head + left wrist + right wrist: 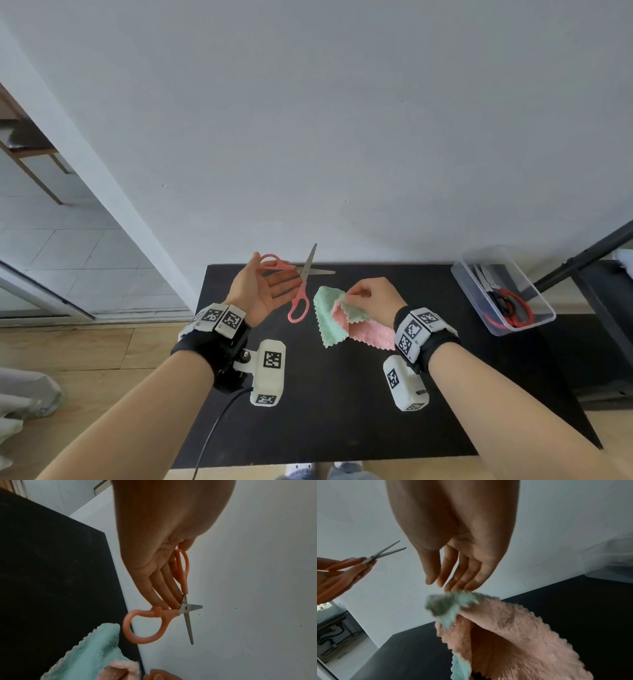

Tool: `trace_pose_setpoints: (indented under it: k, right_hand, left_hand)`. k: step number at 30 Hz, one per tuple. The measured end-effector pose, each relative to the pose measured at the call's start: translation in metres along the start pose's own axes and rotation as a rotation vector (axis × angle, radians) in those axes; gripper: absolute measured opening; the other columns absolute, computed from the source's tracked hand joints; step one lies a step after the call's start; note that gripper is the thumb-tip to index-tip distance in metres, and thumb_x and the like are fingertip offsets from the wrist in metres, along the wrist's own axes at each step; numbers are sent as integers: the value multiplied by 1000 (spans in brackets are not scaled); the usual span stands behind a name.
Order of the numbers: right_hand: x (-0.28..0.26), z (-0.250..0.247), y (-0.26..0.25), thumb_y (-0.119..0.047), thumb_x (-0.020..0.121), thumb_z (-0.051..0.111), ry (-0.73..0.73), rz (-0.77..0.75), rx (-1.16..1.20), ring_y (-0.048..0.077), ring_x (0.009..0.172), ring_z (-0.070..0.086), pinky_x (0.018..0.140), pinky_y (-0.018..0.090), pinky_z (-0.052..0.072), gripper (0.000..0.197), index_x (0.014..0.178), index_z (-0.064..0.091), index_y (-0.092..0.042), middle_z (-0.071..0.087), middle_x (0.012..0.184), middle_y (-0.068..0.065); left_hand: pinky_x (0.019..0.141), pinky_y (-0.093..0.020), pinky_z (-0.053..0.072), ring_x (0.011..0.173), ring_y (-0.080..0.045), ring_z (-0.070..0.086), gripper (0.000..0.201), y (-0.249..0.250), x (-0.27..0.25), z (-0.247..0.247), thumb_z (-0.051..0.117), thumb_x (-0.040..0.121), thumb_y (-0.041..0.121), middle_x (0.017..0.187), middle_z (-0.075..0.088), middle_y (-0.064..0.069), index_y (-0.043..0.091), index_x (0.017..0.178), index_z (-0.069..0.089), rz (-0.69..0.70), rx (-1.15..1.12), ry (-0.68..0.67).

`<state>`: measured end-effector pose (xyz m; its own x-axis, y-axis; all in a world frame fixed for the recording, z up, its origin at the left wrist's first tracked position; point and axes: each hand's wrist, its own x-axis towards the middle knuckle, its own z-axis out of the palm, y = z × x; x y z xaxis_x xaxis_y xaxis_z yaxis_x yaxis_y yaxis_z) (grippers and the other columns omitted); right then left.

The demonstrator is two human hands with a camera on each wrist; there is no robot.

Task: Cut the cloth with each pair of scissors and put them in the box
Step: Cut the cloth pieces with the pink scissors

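Observation:
My left hand (274, 277) is raised palm up over the table's far left edge and holds the pink-handled scissors (303, 272), thumb hooked in one loop, fingers straight along the handle. The blades are spread wide; the other loop hangs free. In the left wrist view the scissors (185, 607) stand open beyond my fingers (164, 585). My right hand (356, 298) pinches a corner of the mint and pink cloth (329, 325) and lifts it; the rest drapes onto the table. The right wrist view shows the cloth (513, 635) hanging from my fingertips (453, 585).
A clear plastic box (534, 287) sits at the table's far right and holds red and black scissors (507, 301). The black tabletop (342, 411) stands against a white wall. A black stand (582, 267) rises to the right of the box.

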<state>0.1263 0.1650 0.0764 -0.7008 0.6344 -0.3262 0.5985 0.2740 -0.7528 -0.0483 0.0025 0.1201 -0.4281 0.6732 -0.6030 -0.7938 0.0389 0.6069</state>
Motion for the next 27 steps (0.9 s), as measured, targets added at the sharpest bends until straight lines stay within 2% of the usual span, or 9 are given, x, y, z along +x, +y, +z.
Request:
trace_pose_setpoints:
  k: [3, 6, 9, 11, 15, 18, 22, 27]
  right_hand:
    - [-9, 6, -1, -26, 85, 65, 73, 50, 99, 16, 89, 65, 87, 30, 49, 13, 85, 71, -14, 70, 88, 0]
    - [-21, 12, -13, -31, 89, 62, 90, 38, 270, 13, 80, 65, 81, 26, 48, 20, 81, 70, -14, 69, 82, -1]
    - [-33, 18, -25, -25, 89, 65, 59, 11, 461, 11, 75, 67, 70, 16, 50, 19, 90, 72, -7, 71, 83, 2]
    - [-38, 19, -30, -17, 86, 69, 29, -3, 525, 6, 70, 67, 64, 12, 49, 14, 93, 73, -5, 72, 78, -1]
    - [-45, 15, -21, -6, 82, 71, 35, -4, 513, 0, 64, 65, 64, 13, 50, 15, 97, 73, -3, 70, 72, -6]
    - [-53, 11, -17, -4, 81, 72, 79, 13, 521, 1, 59, 63, 63, 14, 50, 16, 96, 73, 1, 69, 74, 3]
    - [-60, 11, -12, -9, 83, 71, 128, 37, 531, 3, 60, 61, 62, 14, 51, 14, 94, 74, -1, 69, 79, 9]
    - [-66, 14, -13, -8, 85, 69, 207, 25, 606, 12, 67, 63, 68, 19, 57, 13, 95, 74, -1, 69, 81, 13]
  left_hand:
    - [85, -45, 51, 102, -38, 62, 57, -3, -1, 4, 27, 101, 45, 111, 63, -26, -3, 99, 58, -20, -68, -48]
    - [90, -46, 49, 106, -39, 60, 61, -7, -1, 9, 25, 102, 43, 110, 63, -27, -6, 98, 60, -36, -77, -90]
    - [91, -45, 48, 107, -39, 60, 62, -16, 3, 16, 23, 102, 43, 110, 63, -28, -8, 103, 59, -41, -72, -132]
    - [92, -44, 48, 107, -38, 60, 63, -20, 4, 20, 23, 102, 43, 110, 63, -27, -9, 106, 58, -44, -66, -160]
    - [92, -44, 49, 106, -36, 63, 49, -31, 6, 26, 28, 103, 38, 109, 67, -23, -1, 99, 58, -29, -44, -207]
    - [93, -39, 49, 105, -31, 65, 33, -32, 0, 22, 35, 103, 26, 100, 72, -19, 4, 93, 59, 24, 44, -212]
    - [93, -36, 49, 101, -26, 67, 23, -34, -3, 14, 42, 100, 12, 99, 73, -14, 1, 100, 62, 91, 221, -222]
    - [94, -35, 50, 96, -21, 69, 18, -53, -8, 14, 53, 93, 6, 97, 72, -11, 3, 105, 66, 91, 362, -232]
